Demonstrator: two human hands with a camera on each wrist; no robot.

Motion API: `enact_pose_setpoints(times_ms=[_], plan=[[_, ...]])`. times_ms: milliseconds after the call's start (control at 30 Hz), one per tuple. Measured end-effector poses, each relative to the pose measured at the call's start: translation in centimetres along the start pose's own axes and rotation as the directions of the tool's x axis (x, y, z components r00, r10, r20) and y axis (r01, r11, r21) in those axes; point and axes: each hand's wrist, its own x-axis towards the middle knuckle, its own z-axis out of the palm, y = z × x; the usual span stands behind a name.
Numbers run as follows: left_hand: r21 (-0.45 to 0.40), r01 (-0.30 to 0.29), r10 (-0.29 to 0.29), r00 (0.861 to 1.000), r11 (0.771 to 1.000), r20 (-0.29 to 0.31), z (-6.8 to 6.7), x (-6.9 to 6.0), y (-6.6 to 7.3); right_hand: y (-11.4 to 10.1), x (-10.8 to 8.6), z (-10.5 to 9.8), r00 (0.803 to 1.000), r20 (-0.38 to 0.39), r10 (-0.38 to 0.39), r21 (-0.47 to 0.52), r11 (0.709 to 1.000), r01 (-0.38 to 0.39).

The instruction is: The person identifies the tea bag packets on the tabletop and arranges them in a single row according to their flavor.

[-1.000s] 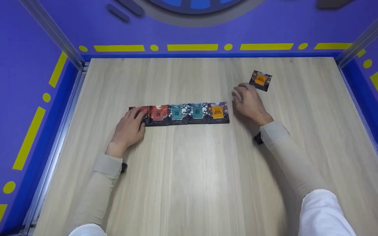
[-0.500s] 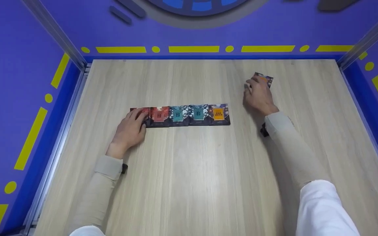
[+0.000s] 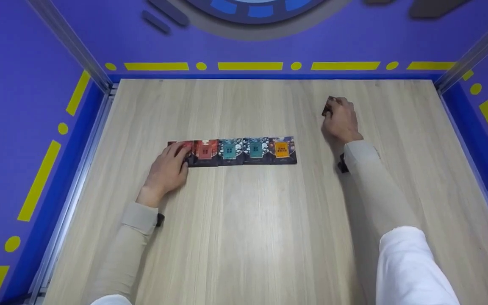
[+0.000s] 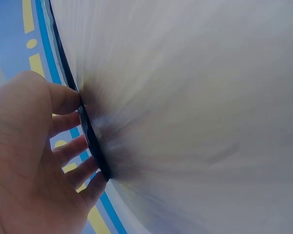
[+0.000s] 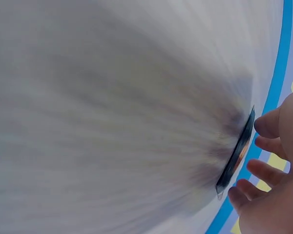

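Observation:
Across the table runs a row of flat square printed packets. At its left end, my left hand [image 3: 165, 169] rests on a red-labelled packet [image 3: 178, 144], largely covering it. Beyond it lie another red packet [image 3: 205, 151], two teal-labelled ones, including a middle packet [image 3: 230, 151], and an orange-labelled packet [image 3: 282, 150] at the right end. In the left wrist view, the thumb and fingertips touch the row's dark edge [image 4: 92, 139]. Farther back on the right, my right hand [image 3: 342, 120] hovers over a separate packet [image 5: 237, 153], thumb and fingers spread around it with small gaps showing.
The wooden table [image 3: 235, 237] meets a blue-purple back wall [image 3: 248, 51] with yellow dashes. Similar side panels [image 3: 23, 106] and metal posts [image 3: 70, 40] bound it left and right.
My right hand has moved back and right from beside the row's end to the separate packet, now mostly covering it. The left hand stays on the row's left end.

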Motion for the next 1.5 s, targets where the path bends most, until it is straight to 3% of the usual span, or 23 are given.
enact_pose_setpoints(times_ms=[400,967,1200,1500], plan=[[-0.008,-0.013,0.013,1.000,1.000,-0.025,0.1,-0.1,0.1,-0.3,-0.1,-0.2,0.995,0.093,0.021,0.005,1.000,-0.022],[-0.012,0.007,-0.007,1.000,1.000,-0.005,0.0,-0.1,0.1,-0.1,-1.4,0.0,0.996,0.067,-0.057,0.014,0.998,0.056],[-0.009,-0.014,0.014,1.000,1.000,-0.023,0.1,-0.1,0.0,-0.1,-2.2,-0.1,0.990,0.054,-0.132,0.018,0.991,0.131],[-0.006,-0.005,0.005,1.000,1.000,-0.010,-0.2,-0.3,0.0,-1.0,-3.9,-0.3,0.988,0.097,-0.124,0.009,0.992,0.124]])
